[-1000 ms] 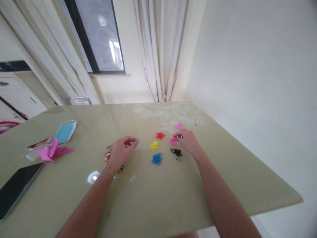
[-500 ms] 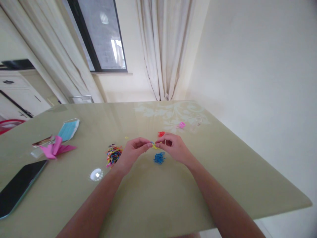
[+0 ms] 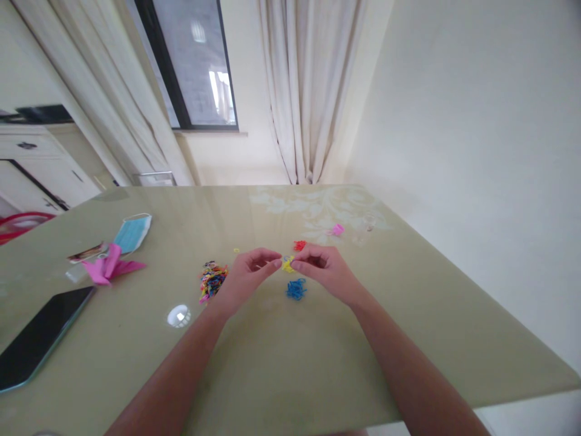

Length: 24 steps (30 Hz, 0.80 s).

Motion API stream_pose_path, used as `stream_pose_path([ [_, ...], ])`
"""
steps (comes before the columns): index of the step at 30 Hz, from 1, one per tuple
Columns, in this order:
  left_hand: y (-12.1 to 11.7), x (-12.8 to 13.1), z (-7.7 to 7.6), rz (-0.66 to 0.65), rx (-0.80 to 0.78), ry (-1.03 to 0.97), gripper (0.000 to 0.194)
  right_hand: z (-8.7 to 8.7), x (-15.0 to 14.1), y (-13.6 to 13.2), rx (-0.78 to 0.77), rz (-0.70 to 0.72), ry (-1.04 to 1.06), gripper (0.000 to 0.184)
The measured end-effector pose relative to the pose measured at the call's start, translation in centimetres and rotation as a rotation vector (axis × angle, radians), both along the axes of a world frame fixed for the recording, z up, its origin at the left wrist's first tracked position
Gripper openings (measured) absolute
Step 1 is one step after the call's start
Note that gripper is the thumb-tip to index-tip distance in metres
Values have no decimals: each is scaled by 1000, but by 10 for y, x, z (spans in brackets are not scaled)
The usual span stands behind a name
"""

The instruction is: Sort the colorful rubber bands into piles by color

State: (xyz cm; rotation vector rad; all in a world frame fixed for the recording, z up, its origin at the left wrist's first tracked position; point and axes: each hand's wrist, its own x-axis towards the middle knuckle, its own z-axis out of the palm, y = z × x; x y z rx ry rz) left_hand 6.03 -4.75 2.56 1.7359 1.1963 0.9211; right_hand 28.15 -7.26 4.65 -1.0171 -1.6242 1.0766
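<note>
Both hands meet over the middle of the table. My left hand is pinched, its fingertips close to those of my right hand, also pinched. Between them lies a small yellow pile of bands; whether either hand holds one is too small to tell. A blue pile lies just below the fingertips, a red pile just beyond. A mixed-colour heap of bands sits left of my left hand. A pink pile lies farther back. One stray yellow band lies alone.
At the left are a dark phone, a pink folded paper, a blue face mask and a small card. A wall borders the table's right side. Curtains and a window stand behind.
My right hand left the pink pile and came to the centre; my left hand left the mixed heap and met it there. The black and one pink pile are now hidden behind my right hand.
</note>
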Motion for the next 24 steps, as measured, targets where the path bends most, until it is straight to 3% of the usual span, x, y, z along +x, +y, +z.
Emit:
stream_pose_path([
  [4, 2, -13, -7, 278, 309, 703, 34, 11, 6, -7, -54, 55, 151, 31],
  [6, 4, -19, -13, 357, 285, 955, 39, 14, 9, -10, -37, 71, 195, 28],
  [8, 7, -25, -17, 363, 211, 1078, 41, 15, 12, -11, -12, 77, 215, 26],
  [18, 19, -32, -15, 265, 187, 1031, 35, 19, 18, -10, 50, 65, 139, 27],
  [24, 22, -32, -28, 311, 296, 1009, 44, 10, 16, -2, 136, 27, -320, 26],
])
